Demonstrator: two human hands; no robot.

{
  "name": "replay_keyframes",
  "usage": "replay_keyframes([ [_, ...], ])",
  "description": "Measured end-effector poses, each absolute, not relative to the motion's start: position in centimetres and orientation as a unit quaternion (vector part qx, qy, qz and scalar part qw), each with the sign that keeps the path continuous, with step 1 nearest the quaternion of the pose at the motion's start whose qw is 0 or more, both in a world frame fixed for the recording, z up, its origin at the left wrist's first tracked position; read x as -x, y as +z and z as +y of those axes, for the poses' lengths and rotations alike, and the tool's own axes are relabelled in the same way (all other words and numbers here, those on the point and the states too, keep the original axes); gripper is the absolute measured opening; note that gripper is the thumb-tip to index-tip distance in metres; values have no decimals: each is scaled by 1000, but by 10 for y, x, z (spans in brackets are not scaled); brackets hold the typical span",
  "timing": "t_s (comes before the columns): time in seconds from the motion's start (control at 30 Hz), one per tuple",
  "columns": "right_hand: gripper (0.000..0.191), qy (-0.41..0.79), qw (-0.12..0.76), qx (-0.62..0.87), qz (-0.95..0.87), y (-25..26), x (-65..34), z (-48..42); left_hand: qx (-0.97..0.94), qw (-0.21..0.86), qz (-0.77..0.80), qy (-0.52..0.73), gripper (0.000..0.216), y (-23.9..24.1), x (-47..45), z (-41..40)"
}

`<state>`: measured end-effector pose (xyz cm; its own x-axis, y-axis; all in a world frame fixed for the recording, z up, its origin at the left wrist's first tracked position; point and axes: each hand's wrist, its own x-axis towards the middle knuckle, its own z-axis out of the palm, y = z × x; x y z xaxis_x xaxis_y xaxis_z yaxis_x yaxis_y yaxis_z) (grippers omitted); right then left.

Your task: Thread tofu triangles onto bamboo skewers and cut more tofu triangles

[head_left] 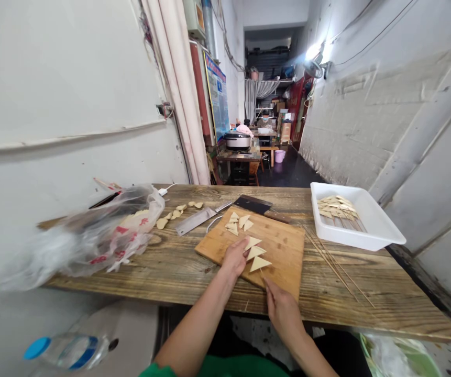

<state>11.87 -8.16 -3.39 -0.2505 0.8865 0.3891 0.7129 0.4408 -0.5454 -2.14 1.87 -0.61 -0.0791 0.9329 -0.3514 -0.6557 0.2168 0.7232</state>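
My right hand is closed around the lower end of a thin skewer over the near edge of the wooden cutting board. Three pale yellow triangular slices are lined up along the skewer. At the far end of that row, my left hand pinches the farthest triangular slice between its fingers. Several loose triangular slices lie on the board beyond my left hand. Whether the skewer tip passes right through the farthest slice is hidden.
Behind the board lie a cleaver and a dark-bladed knife. Round slices and a plastic bag are at left. Bare skewers lie right, near a white tub of filled skewers. A person sits far back.
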Motion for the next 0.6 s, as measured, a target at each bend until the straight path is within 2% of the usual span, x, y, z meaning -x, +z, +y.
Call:
replay_keyframes([
  [0.17,40,100,359,505,-778,-36,-128,-82,-205,623,410,634,17,-5,28,13],
  [0.4,36,2,369,514,-774,3,-175,-83,-374,471,504,620,29,-33,42,20],
  [0.47,33,-27,338,550,-763,24,-195,-70,-406,458,515,600,30,-39,44,22],
  [0.57,31,-67,225,681,-694,58,-233,-34,-409,476,516,583,28,-39,46,22],
  [0.6,32,-74,212,708,-670,68,-246,-18,-406,481,515,582,28,-38,46,22],
])
